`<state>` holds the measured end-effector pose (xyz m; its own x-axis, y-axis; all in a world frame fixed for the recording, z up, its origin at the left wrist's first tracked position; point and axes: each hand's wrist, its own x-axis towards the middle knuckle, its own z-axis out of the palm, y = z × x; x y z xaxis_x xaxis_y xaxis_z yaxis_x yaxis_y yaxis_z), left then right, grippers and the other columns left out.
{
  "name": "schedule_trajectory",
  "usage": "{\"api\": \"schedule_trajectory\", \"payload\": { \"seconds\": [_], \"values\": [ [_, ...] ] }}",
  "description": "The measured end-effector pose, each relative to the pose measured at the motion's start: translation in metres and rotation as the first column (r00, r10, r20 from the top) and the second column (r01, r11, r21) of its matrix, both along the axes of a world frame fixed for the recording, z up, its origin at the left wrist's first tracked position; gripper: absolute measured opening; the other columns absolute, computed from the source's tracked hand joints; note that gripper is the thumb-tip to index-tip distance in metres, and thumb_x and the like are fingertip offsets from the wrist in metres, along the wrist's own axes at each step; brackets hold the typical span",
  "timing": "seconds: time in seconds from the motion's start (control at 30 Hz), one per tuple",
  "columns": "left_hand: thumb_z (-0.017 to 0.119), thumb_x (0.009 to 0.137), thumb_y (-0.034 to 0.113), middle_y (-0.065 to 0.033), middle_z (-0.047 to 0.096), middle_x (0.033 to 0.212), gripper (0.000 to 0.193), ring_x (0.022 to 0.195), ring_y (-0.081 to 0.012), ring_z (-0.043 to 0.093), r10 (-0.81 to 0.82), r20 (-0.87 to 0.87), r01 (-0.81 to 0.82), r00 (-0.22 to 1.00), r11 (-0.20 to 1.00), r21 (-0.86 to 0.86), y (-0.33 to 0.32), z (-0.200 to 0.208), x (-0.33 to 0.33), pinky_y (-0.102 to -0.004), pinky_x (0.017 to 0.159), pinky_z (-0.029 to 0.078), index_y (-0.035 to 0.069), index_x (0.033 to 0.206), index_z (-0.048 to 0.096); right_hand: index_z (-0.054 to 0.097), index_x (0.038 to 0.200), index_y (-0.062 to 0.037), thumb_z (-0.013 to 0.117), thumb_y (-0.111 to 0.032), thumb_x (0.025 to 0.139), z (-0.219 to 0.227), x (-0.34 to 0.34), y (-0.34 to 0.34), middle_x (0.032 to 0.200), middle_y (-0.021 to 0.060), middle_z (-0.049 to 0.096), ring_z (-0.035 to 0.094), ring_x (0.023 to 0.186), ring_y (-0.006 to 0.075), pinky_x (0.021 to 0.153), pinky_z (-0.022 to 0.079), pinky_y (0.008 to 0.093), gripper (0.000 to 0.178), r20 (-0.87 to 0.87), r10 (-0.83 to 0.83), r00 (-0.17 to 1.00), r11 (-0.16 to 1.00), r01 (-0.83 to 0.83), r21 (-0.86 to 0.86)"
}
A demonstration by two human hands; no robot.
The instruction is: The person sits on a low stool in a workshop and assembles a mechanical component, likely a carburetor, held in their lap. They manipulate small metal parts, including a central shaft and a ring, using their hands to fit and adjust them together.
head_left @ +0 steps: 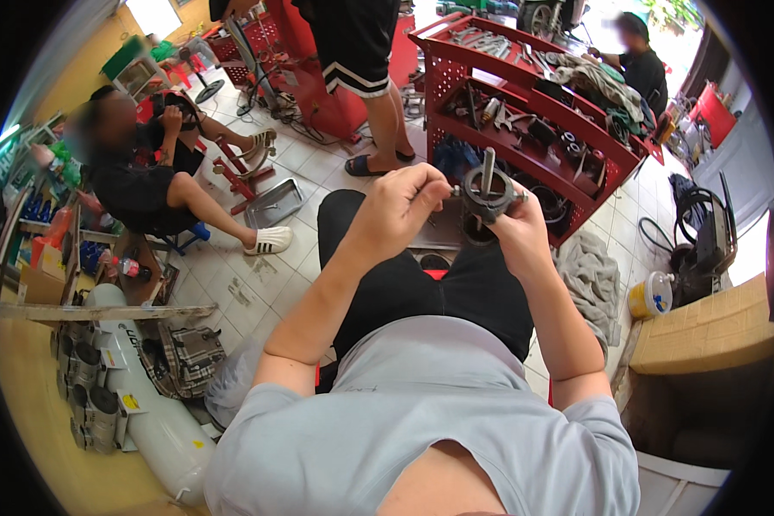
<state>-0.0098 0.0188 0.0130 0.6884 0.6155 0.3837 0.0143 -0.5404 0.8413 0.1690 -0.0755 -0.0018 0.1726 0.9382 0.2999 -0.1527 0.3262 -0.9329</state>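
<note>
A dark metal part (476, 209) with a round, ring-like body is held up in front of my lap. A straight metal rod (488, 163) stands up through or beside its ring; which of the two I cannot tell. On its right side, my right hand (522, 234) is closed round the part, thumb along the lower edge. My left hand (394, 213) is at its left side, fingers curled and pinched by a small pin-like end that sticks out. What lies between those fingertips is too small to make out.
Ahead stands a red tool cart (525, 112) with wrenches on top and loose parts on its shelf. A person in black shorts (353, 52) stands beside it. Another person (138, 189) sits at left near a metal tray (273, 205). Grey cloth (589, 279) lies at right.
</note>
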Motion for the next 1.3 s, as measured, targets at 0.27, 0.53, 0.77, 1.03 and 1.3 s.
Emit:
{"api": "schedule_trajectory", "payload": {
  "seconds": [0.27,0.53,0.77,1.03,1.3],
  "values": [
    [0.058,0.095,0.030,-0.0019,0.060,0.080,0.029,0.077,-0.0088,0.054,0.022,0.083,-0.038,0.996,0.980,0.195,-0.003,-0.001,0.001,-0.0229,0.068,0.039,0.002,0.102,0.061,0.064,0.108,-0.0001,0.063,-0.001,0.085,0.003,0.000,-0.003,0.093,-0.0015,0.066,0.055,0.081,0.0035,0.072,0.045,0.0207,0.023,0.020,-0.002,1.000,0.999,0.001,0.040],
    [0.050,0.100,0.035,-0.0023,0.057,0.075,0.036,0.070,-0.0092,0.054,0.024,0.226,-0.105,0.974,0.930,0.352,-0.007,0.002,0.005,-0.0226,0.065,0.042,0.000,0.097,0.058,0.064,0.108,0.0006,0.062,0.002,0.084,0.006,-0.003,-0.004,0.091,-0.0020,0.065,0.053,0.080,0.0034,0.072,0.044,0.0210,0.024,0.052,-0.023,0.998,0.998,0.020,0.051],
    [0.052,0.099,0.032,-0.0018,0.056,0.081,0.032,0.074,-0.0077,0.053,-0.075,0.093,0.069,0.993,0.995,0.071,0.005,-0.012,0.000,-0.0221,0.067,0.041,0.000,0.101,0.056,0.064,0.106,0.0001,0.062,0.002,0.083,0.002,-0.003,-0.004,0.090,-0.0023,0.064,0.052,0.079,0.0029,0.070,0.044,0.0205,0.023,0.049,-0.006,0.999,0.999,0.004,0.044],
    [0.051,0.100,0.037,-0.0013,0.055,0.082,0.037,0.077,-0.0068,0.051,-0.056,0.043,0.054,0.997,0.997,0.049,0.007,-0.012,-0.003,-0.0214,0.070,0.040,0.001,0.099,0.054,0.064,0.104,0.0000,0.062,0.000,0.084,0.004,-0.004,-0.003,0.088,-0.0027,0.063,0.052,0.078,0.0030,0.069,0.044,0.0205,0.020,0.055,-0.002,0.999,0.997,-0.002,0.074],
    [0.046,0.101,0.040,-0.0005,0.054,0.076,0.040,0.070,-0.0069,0.050,-0.033,0.117,0.013,0.993,0.986,0.169,-0.001,-0.007,0.003,-0.0220,0.065,0.041,0.001,0.096,0.054,0.064,0.104,0.0002,0.062,0.000,0.084,0.006,-0.002,-0.003,0.089,-0.0020,0.064,0.054,0.078,0.0033,0.070,0.045,0.0208,0.020,0.103,-0.040,0.994,0.998,0.034,0.054]
  ]
}}
